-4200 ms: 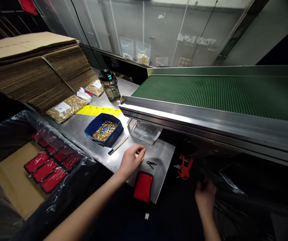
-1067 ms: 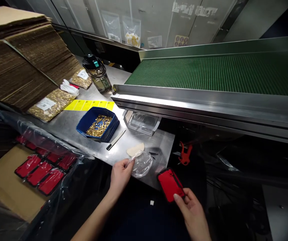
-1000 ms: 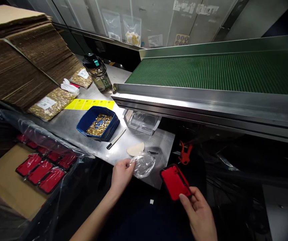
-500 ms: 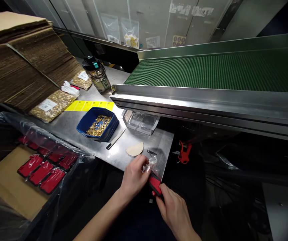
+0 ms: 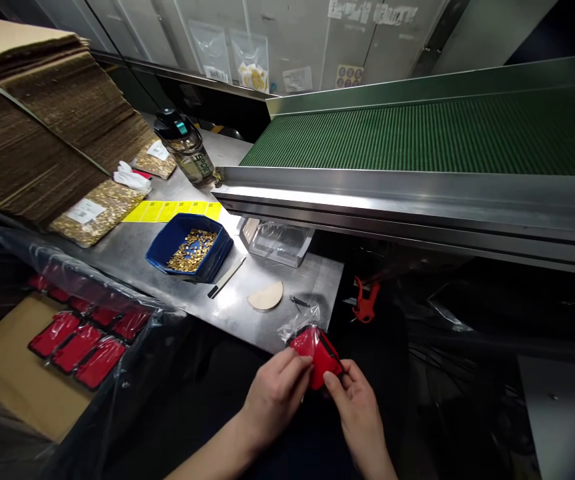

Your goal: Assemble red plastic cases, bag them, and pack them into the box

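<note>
No lettering is legible: the bag label (image 5: 84, 211) (white, with faint print) stays unreadable.

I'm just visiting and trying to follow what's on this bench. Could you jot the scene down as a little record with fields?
left hand: left hand grips the red pouch, fingers on its near edge
right hand: right hand pinches the same pouch from the right
wrapping: clear plastic bag partly over the pouch's far end
bench: metal table
on bench: blue tray of small gold parts, beige half-disc, water bottle
left side: bagged red pouches in a carton
right side: green conveyor belt
</note>
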Action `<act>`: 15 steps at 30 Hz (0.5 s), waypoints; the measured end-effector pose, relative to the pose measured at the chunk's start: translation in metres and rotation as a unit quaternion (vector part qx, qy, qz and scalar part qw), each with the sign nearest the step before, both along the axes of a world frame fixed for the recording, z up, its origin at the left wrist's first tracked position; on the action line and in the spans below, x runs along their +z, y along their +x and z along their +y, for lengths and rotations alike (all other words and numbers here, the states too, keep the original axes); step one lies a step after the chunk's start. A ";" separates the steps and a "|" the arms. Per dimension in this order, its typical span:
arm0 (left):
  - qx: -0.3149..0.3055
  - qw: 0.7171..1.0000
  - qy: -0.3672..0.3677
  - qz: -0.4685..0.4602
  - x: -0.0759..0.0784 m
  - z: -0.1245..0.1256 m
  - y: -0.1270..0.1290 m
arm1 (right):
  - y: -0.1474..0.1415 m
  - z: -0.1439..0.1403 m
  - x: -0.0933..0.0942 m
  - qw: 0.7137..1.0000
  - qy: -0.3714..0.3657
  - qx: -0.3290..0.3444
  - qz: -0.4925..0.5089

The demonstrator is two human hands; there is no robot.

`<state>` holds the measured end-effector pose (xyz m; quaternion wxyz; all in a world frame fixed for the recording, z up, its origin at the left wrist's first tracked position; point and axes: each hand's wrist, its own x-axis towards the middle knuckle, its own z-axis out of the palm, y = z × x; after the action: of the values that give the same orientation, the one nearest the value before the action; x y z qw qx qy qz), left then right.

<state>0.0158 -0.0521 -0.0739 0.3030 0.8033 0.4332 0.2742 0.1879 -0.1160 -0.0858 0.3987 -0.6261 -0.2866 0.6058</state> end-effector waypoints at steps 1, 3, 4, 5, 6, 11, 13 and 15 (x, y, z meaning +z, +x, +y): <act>-0.012 1.000 0.010 -0.012 0.002 -0.004 0.005 | 0.000 0.002 0.001 1.000 0.003 0.024 0.008; -0.016 0.999 0.018 -0.031 0.006 -0.008 0.012 | 0.002 0.007 0.002 0.996 0.008 0.086 0.028; -0.014 0.999 0.012 -0.040 0.008 -0.009 0.014 | 0.004 0.010 0.002 0.993 0.009 0.106 0.043; -0.013 0.999 0.002 -0.048 0.010 -0.010 0.015 | 0.007 0.013 0.002 0.992 0.008 0.107 0.061; -0.017 0.998 -0.009 -0.055 0.012 -0.011 0.016 | 0.010 0.016 0.002 0.993 0.005 0.091 0.076; -0.085 0.995 -0.007 -0.050 0.017 -0.016 0.020 | 0.015 0.024 0.002 0.996 -0.012 0.073 0.056; -0.086 0.996 0.007 -0.038 0.020 -0.014 0.020 | 0.013 0.025 0.003 0.992 -0.025 0.119 0.039; -0.092 0.995 -0.002 -0.033 0.026 -0.008 0.017 | 0.011 0.026 0.005 0.989 -0.042 0.127 0.058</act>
<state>0.0329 -0.0602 -0.0482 0.3425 0.8298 0.3479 0.2704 0.1986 -0.0896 -0.0809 0.3077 -0.5645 -0.3145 0.6984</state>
